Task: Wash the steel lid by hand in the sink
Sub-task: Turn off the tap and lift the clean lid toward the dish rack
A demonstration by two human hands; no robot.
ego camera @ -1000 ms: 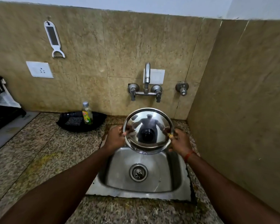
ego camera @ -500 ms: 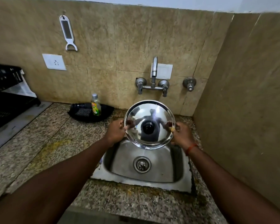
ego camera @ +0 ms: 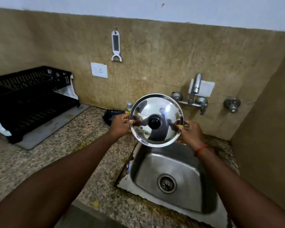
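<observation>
The lid (ego camera: 156,120) is held upright above the sink's (ego camera: 169,171) back edge, black knob toward the camera — left hand (ego camera: 120,125) and right hand (ego camera: 190,132) each with a grip pinching its rim. The tap (ego camera: 193,94) is just behind; a black rack (ego camera: 30,96) stands on the counter (ego camera: 39,162).

One head-worn wide-angle view looks forward and down, close over the sink (ego camera: 169,163) and the tiled wall (ego camera: 155,60) behind it

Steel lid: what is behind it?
Behind the steel lid: a bottle's top, a black tray's left part, the tap's left valve. Everything else there is hidden.
</observation>
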